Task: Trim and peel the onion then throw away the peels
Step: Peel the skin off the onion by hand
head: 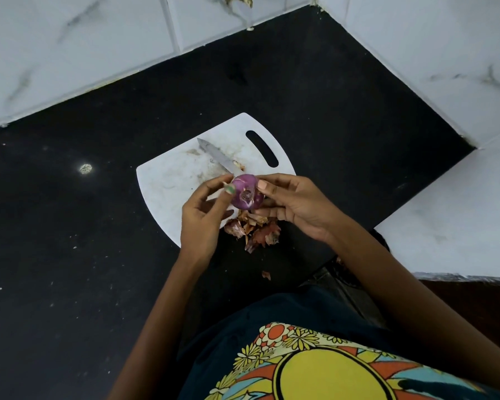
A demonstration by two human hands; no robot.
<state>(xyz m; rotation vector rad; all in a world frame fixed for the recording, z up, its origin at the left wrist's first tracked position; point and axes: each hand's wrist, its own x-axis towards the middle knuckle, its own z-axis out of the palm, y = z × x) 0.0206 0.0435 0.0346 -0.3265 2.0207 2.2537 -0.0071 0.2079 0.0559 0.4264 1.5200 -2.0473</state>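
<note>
Black counter point(70, 226): dark speckled stone under everything, spreading well out from the two hands on every side, with pale marble-look wall tiles point(70, 47) beyond it.
Cutting board point(168, 192): white plastic with a slot handle, lying directly below and beyond the grip.
Knife point(215, 155): blade flat on the board, just beyond the held onion, its long axis running away and to the left of the grip; nobody holds it.
Peels point(256, 229): brown papery heap straddling the board's near edge, just under and nearer the body than the grip; one stray flake point(266, 275) lies further toward the body.
Right hand point(295, 203): curled round the onion, thumb on top and fingers beneath; this is the carrying grip.
Left hand point(205, 209): fingertips pinching at the onion's left side, seemingly on a shred of skin.
Onion point(246, 195): purple, mostly bare, held in the air between both hands above the board, its trimmed end facing the camera.
Key relation: the heap sits directly beneath the grip and both hands are about equally near it, so any last skin should fall onto it. Gathering the peels likely follows.
</note>
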